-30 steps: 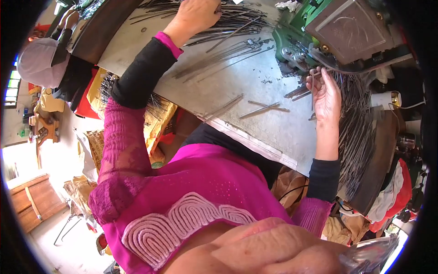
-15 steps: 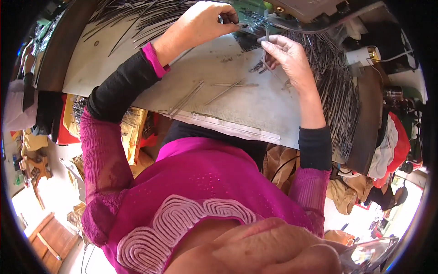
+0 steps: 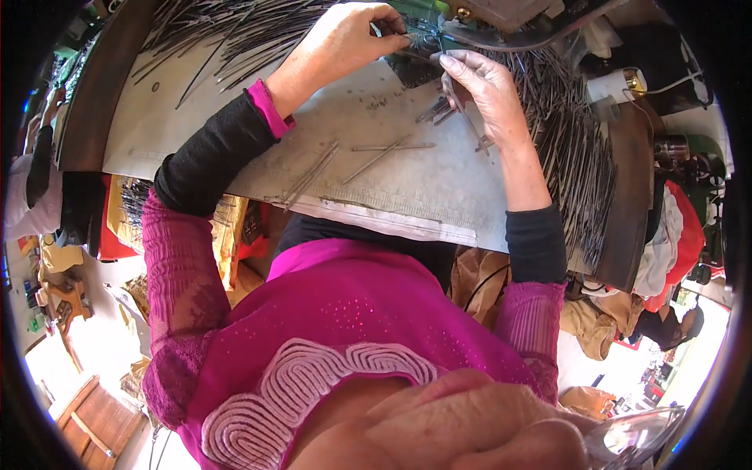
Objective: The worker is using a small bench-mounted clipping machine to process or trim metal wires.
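Observation:
At the far edge of the worktable, my left hand (image 3: 362, 30) is closed in a pinch, with a thin dark metal rod seeming to run from its fingertips toward my right hand. My right hand (image 3: 487, 88) is closed too, its thumb and forefinger pinching near a green machine part (image 3: 427, 11). Thin metal rods (image 3: 468, 119) stick out below its fingers, slanting down over the palm. Some short dark rods (image 3: 441, 110) lie beside this hand. Nearer to me, several loose grey rods (image 3: 312, 177) rest on the pale tabletop (image 3: 274, 149).
A heap of dark rods (image 3: 235, 39) covers the table's far left. A thick bundle (image 3: 576, 172) lies along the right side, inside a raised brown edge (image 3: 627, 196). Behind it are a white cylinder with a cable (image 3: 615, 86) and a dark curved machine part (image 3: 533, 37).
Both hands stay at the machine, with my right hand's fingertips slightly farther left and up. The view has shifted a little; the loose rods lie as before.

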`<state>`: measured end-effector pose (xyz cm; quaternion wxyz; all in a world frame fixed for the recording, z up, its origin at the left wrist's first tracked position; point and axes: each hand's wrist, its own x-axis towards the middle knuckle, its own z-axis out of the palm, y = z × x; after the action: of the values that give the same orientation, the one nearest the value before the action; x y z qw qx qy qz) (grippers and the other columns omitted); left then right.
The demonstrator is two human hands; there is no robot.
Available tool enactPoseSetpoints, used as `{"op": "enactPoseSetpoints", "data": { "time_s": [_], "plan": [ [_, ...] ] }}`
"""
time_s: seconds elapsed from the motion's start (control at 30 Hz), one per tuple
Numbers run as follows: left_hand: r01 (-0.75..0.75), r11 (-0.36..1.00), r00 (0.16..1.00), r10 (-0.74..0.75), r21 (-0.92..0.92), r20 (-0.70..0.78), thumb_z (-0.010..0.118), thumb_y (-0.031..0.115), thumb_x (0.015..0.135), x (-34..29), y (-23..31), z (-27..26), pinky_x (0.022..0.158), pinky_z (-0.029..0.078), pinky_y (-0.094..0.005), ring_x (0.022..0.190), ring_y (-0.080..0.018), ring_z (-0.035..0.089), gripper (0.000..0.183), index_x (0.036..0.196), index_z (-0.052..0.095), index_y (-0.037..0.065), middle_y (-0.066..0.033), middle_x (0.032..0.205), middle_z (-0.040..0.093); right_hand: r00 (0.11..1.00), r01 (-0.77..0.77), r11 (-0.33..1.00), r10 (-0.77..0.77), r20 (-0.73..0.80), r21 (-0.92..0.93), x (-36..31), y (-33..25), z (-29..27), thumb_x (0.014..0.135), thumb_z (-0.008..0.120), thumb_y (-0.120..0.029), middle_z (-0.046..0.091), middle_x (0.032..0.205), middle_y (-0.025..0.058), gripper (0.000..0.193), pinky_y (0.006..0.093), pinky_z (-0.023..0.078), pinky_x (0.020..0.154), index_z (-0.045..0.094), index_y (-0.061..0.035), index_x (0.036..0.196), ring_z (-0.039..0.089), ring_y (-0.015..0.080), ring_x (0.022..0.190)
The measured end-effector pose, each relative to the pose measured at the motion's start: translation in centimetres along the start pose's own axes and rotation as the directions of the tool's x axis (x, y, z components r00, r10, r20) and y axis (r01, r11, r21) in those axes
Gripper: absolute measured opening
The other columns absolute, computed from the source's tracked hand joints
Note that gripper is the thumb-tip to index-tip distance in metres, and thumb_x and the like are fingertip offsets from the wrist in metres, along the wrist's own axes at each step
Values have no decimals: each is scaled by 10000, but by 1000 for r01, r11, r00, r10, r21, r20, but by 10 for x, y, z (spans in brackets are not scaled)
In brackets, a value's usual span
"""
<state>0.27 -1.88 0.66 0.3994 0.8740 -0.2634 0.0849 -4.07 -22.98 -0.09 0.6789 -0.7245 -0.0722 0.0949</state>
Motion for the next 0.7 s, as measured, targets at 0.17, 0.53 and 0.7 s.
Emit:
{"op": "enactPoseSetpoints", "data": {
  "time_s": [0.17, 0.53, 0.7],
  "plan": [
    [-19, 998, 999, 18, -59, -31, 658, 238, 787, -1, -5, 3, 500, 427, -239, 518, -89, 526, 245, 914, 631, 29, -63, 617, 592, 1000, -20, 995, 19, 10, 102, 0, 0, 1, 861, 586, -177, 560, 679, 5, 188, 183, 392, 505, 603, -10, 946, 498, 63, 571],
    [45, 998, 999, -45, -53, 5, 656, 237, 790, 0, 0, 1, 494, 423, -238, 507, -84, 518, 236, 911, 631, 36, -58, 595, 581, 999, -38, 992, 35, 21, 122, 2, 1, 3, 864, 581, -174, 559, 675, 17, 201, 181, 390, 503, 596, 2, 958, 497, 67, 573],
    [-18, 999, 1000, 18, -36, -8, 658, 232, 789, 1, -6, 3, 503, 432, -242, 527, -89, 534, 237, 911, 629, 31, -64, 624, 596, 999, -34, 997, 34, 0, 65, 0, -2, 6, 866, 578, -180, 563, 671, 12, 200, 178, 390, 496, 598, -3, 956, 496, 62, 557]
  ]
}}
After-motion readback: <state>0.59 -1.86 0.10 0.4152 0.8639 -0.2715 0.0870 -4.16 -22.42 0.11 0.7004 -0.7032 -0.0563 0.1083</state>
